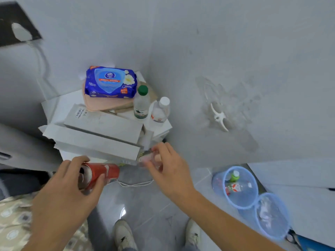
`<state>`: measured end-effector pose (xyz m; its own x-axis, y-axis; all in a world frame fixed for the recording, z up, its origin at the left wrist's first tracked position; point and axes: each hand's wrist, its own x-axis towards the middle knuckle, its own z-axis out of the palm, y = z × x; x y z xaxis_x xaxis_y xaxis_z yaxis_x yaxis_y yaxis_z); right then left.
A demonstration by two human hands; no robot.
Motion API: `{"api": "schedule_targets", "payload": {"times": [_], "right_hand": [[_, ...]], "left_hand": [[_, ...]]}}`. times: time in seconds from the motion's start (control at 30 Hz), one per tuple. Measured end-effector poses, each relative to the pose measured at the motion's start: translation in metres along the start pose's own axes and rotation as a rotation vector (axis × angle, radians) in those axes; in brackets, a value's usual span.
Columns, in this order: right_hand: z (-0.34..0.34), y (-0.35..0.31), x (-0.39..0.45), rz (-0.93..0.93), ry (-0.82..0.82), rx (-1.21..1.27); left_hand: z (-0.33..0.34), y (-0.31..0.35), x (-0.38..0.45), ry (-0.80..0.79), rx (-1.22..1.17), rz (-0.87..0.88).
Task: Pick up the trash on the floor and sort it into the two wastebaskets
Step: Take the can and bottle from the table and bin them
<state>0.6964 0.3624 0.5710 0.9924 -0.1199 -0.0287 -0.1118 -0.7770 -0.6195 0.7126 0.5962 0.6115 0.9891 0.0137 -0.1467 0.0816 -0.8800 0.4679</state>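
Left hand (59, 192) wrapped round red can (98, 175), lower left. Right hand (168, 167) pinching clear plastic cup (150, 158), centre. We judge both light, crushable; hold mid-body. Wastebaskets (241, 205) lower right.

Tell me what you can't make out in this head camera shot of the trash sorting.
Head view only:
- Right hand: it grips something clear and motion-blurred; what it is cannot be told.
- Red can in the left hand: label smeared by blur and partly covered by fingers.
- Nearer wastebasket: whitish contents blurred, unidentifiable.
- Farther wastebasket: bottles show, labels too small to read.
- Dark object at top left: cut by the edge, blurred.
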Motion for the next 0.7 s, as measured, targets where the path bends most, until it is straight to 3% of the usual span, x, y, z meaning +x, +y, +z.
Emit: {"api": "schedule_targets", "payload": {"times": [0.1, 0.3, 0.53, 0.7], "right_hand": [[-0.021, 0.022, -0.05, 0.07, 0.015, 0.079], [-0.059, 0.058, -0.138, 0.112, 0.02, 0.115], [-0.109, 0.138, -0.255, 0.186, 0.027, 0.187], [-0.161, 0.217, -0.368, 0.392, 0.149, 0.222]], "left_hand": [[-0.008, 0.032, -0.028, 0.037, -0.072, 0.088], [0.006, 0.104, -0.102, -0.056, -0.109, 0.265], [0.079, 0.201, -0.212, -0.115, -0.077, 0.342], [0.144, 0.259, -0.283, -0.244, 0.008, 0.387]]}}
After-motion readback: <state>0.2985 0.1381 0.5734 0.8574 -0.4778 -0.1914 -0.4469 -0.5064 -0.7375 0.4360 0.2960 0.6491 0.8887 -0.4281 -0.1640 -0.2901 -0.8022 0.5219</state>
